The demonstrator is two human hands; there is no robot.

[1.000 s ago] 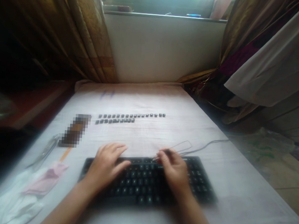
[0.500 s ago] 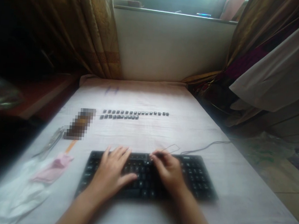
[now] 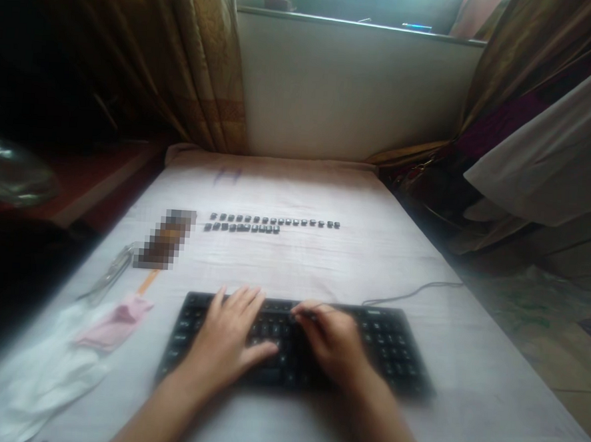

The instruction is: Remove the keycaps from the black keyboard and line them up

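A black keyboard [image 3: 392, 350] lies across the near part of the cloth-covered table. My left hand [image 3: 228, 337] rests on its left half, palm down, fingers stretched and thumb spread, holding nothing. Over the upper middle of the keys, my right hand [image 3: 336, 337] is closed in a pinch on a thin wire tool [image 3: 323, 307], mostly hidden by the fingers. The fingertips are close to the upper key rows, but blur hides whether the tool touches a key. Beyond the keyboard, several loose black keycaps [image 3: 280, 221] stand in two rows, the nearer one shorter.
Left of the keycaps lies a pixelated dark object [image 3: 164, 240], with metal tweezer-like tools [image 3: 115, 270] near it. A pink cloth [image 3: 116, 323] and white crumpled material [image 3: 55, 380] are at the left edge. The keyboard's cable [image 3: 411, 293] runs off to the right.
The view has shifted slightly, moving the scene rightward. My right hand has turned a little, and the wire loop that stuck out behind it now barely shows. My left hand keeps its place on the keyboard.
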